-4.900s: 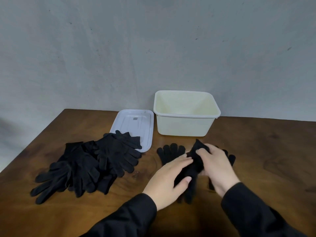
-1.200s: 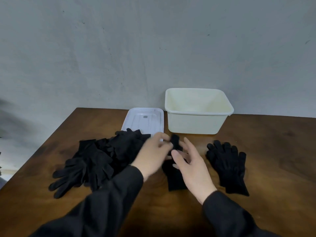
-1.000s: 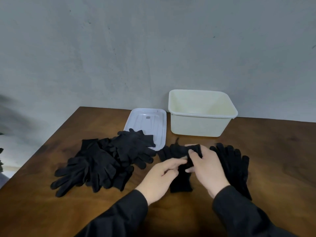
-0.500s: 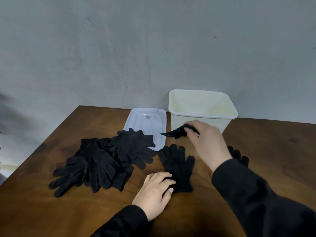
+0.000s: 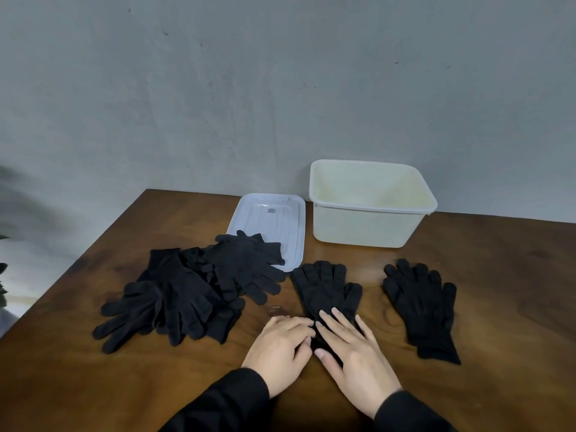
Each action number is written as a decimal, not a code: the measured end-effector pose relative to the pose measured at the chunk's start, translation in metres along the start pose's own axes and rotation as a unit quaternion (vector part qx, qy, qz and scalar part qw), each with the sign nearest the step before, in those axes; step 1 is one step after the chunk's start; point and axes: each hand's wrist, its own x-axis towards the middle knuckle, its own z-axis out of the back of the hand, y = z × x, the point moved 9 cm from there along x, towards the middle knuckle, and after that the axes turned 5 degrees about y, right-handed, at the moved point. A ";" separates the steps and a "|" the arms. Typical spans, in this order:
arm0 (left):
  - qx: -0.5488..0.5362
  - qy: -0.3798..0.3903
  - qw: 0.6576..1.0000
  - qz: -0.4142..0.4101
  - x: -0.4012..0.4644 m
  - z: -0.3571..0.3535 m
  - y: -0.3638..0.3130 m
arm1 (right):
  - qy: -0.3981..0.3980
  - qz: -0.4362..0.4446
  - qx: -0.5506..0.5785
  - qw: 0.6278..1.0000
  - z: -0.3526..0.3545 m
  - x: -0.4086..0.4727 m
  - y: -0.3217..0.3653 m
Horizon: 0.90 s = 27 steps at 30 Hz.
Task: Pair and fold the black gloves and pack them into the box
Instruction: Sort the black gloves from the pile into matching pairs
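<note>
Your left hand and right hand lie spread flat, side by side, pressing the cuff end of the middle gloves on the table. Their long axis runs away from you, fingertips toward the box. Fold along that line; both hands sit equally near.

Black gloves flat on table, loose heap left, cream box open

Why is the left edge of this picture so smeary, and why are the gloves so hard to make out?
Head view: the left margin is blurred, the wide lens bends the table edges, and soft light leaves the pile of gloves a detail-less black mass.
</note>
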 end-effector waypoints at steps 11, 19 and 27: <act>0.151 -0.055 0.890 0.426 0.039 0.140 0.165 | 0.005 0.005 0.020 1.000 0.003 -0.002 0.004; 0.191 0.023 0.879 0.435 0.044 0.134 0.196 | 0.016 0.001 0.038 0.999 0.006 -0.002 0.005; -0.093 -0.069 0.968 0.223 0.079 0.144 0.080 | -0.078 -0.023 0.137 0.987 0.044 -0.008 0.003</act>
